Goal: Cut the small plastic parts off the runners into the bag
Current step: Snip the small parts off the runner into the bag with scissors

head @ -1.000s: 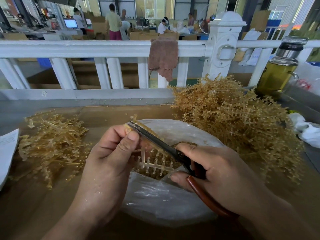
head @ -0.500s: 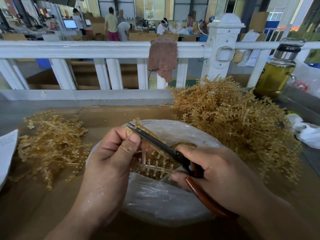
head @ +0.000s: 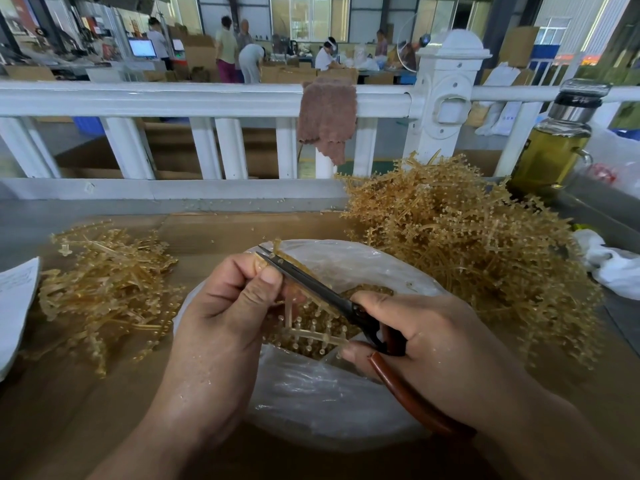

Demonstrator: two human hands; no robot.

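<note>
My left hand (head: 228, 306) pinches an amber plastic runner (head: 308, 336) with small parts on its branches, held over the open clear plastic bag (head: 346, 403). My right hand (head: 426, 337) grips black scissors (head: 311, 287) with brown handles; the blades lie along the runner's top edge, tips beside my left thumb. Cut amber parts lie inside the bag under the runner. A big heap of amber runners (head: 464, 237) sits at the right. A smaller pile of amber runners (head: 107, 289) lies at the left.
A white railing (head: 207, 98) with a brown cloth (head: 327, 119) over it runs along the back. A glass bottle of yellow liquid (head: 554, 147) stands far right. White paper (head: 17, 299) lies at the left edge, a crumpled white bag (head: 613, 265) at the right. Cardboard (head: 225, 226) covers the table.
The scissors' tips have slid slightly up and left along the runner's edge. Both hands stay over the bag in nearly the same place.
</note>
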